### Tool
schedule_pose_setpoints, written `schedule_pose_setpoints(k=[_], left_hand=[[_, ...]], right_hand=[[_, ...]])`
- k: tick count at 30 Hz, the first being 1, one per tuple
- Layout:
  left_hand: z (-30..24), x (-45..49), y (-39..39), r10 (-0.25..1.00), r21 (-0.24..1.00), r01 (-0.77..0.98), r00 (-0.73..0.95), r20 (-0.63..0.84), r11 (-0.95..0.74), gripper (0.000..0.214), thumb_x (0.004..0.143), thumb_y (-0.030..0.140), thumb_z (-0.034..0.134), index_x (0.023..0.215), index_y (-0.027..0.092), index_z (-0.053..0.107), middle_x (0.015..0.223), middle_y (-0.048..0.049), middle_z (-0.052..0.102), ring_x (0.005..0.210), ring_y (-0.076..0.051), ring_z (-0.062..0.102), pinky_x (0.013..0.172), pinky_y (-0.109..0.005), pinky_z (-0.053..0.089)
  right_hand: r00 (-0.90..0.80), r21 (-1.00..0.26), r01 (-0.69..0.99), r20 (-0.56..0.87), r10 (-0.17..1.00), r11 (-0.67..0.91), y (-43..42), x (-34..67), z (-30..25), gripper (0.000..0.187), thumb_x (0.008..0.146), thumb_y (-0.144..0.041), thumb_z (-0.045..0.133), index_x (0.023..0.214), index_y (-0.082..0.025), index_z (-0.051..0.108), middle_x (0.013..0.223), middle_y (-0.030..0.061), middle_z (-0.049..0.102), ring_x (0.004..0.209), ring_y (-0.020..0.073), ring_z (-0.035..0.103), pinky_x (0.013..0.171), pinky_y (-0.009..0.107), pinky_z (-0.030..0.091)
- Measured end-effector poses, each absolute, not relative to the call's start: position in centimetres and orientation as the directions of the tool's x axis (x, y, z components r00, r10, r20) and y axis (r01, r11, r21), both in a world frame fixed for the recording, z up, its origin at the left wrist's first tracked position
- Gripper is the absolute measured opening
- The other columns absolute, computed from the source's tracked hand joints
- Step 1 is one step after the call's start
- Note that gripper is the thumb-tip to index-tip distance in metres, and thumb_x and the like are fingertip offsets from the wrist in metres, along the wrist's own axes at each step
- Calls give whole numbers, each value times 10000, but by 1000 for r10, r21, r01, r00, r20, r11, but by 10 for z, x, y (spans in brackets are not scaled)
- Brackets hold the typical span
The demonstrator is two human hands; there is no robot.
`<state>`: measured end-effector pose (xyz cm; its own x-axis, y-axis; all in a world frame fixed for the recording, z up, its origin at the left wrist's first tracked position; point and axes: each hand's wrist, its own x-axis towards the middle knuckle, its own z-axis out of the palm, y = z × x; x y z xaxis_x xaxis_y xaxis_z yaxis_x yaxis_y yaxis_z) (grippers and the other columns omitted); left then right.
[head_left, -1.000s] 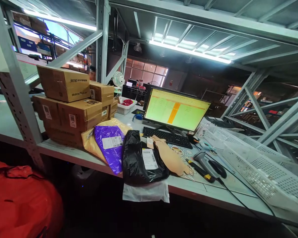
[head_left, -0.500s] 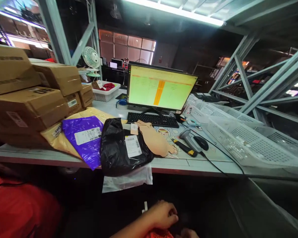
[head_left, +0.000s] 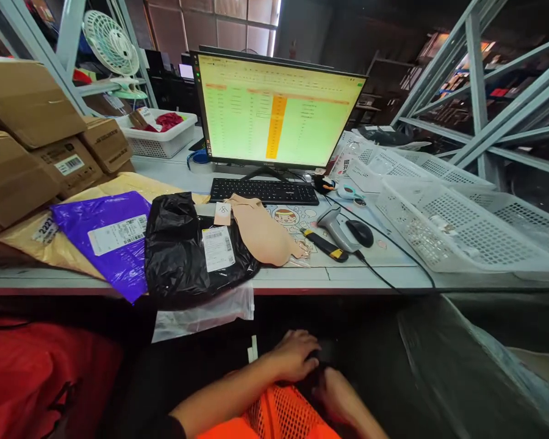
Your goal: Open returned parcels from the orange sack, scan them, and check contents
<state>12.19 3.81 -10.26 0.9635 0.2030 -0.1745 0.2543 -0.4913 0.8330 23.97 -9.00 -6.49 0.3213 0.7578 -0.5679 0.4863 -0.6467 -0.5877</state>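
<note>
Low in front of the orange mesh vest [head_left: 274, 405], my left hand [head_left: 297, 355] has its fingers curled over a dark area; whatever lies in them is hidden. My right hand [head_left: 332, 387] is close beside it, its fingers lost in shadow. Above them on the table lies a black plastic mailer bag [head_left: 176, 259] with a white label [head_left: 218, 248]. A smooth beige garment [head_left: 260, 235] with a paper tag [head_left: 222, 213] rests partly over the bag. A clear zip bag [head_left: 205, 322] hangs from under the mailer past the table edge.
A purple mailer [head_left: 114, 244] overlaps a yellow one [head_left: 27, 241] beside cardboard boxes [head_left: 32, 103]. A monitor [head_left: 274, 113] and keyboard [head_left: 274, 191] stand behind. A utility knife [head_left: 324, 246], barcode scanner [head_left: 341, 230], mouse [head_left: 359, 233] and white baskets [head_left: 466, 244] are to the right.
The view has tilted down and drawn nearer the table, so more of both forearms and the vest shows. My hands stay close together in my lap. The table items lie as before.
</note>
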Motion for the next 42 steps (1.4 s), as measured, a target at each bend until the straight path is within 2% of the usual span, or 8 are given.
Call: schedule_pose_setpoints(k=[3,5,9,11,14,17,21,42], left_hand=[[-132,143,20,101,759,281,956,-275,-588,605,969,505,542,1533,287,519,1723,-67,300,1632,-368,63,1256,-710,2],[-139,153,8,100,719,305,944,-314,-625,609,952,490,571,1520,271,543,1719,-81,303,1628,-394,12,1231,-747,-56],[-76,149,16,-47,830,160,975,-217,-534,511,958,413,553,1463,353,606,1636,-19,470,1552,-377,353,1212,-636,332],[-9,130,42,-162,901,-24,986,-51,-433,497,998,399,509,1492,397,564,1510,10,609,1384,-271,589,1090,-437,509],[97,94,110,192,893,-44,971,144,-448,464,1011,466,550,1438,298,620,1353,-26,709,1229,-228,681,1051,-341,524],[158,77,211,635,807,174,717,289,-564,340,1015,365,530,1238,194,722,1223,-51,749,1154,-216,689,1039,-351,524],[152,84,341,912,648,643,277,302,-409,291,1012,252,513,1189,164,727,1162,-46,766,1091,-187,696,1013,-303,526],[39,112,420,914,358,856,273,302,-374,507,1019,401,536,1478,191,584,1647,-132,432,1535,-363,347,1267,-525,284]], right_hand=[[227,-664,541,-475,850,-516,-72,294,16,360,780,-584,604,743,-240,702,720,64,696,677,238,660,623,347,492],[430,-692,614,-111,896,-380,-44,345,72,499,854,-636,543,1022,-215,752,910,95,763,780,239,691,727,351,535],[553,-479,809,423,718,-342,46,451,117,600,868,-628,487,1147,-153,725,1065,175,757,906,270,701,908,402,510],[432,-369,887,448,783,-278,92,491,103,679,874,-636,420,1184,-104,708,1183,244,721,1045,311,682,979,421,479],[323,-283,935,426,845,-215,132,529,66,795,877,-691,364,1236,-55,675,1270,294,672,1227,366,605,1066,445,427],[312,-297,935,433,845,-193,140,543,41,785,883,-713,379,1268,-85,651,1311,273,658,1274,370,581,1094,443,422],[285,-308,942,530,798,-131,133,544,30,641,901,-653,427,1254,-167,649,1311,210,665,1277,354,592,1113,467,440],[272,-287,947,478,835,-144,130,567,-2,616,835,-632,483,1250,-224,685,1292,157,665,1174,374,672,1057,536,527]])
